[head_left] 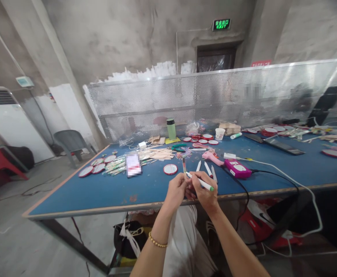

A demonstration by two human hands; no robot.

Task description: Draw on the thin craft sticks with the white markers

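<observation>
Fingers of the right hand [205,193] clamp a white, cylindrical, green-ended marker [204,183]; those of the left hand [176,188] pinch a slim, flat, partly coloured wooden stick [184,165]. Good stroke control probably calls for a steady stick and light marker pressure. The stick projects beyond the left hand's fingers, just beside the marker's tip; contact is unclear.

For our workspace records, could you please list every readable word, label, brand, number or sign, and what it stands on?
"EXIT": green sign; the characters above it are blurred.
Swoosh logo, no readable word: red item below.
Too small or blurred: red banner, cup, purple box.
Pixelated: pale rectangle.
</observation>
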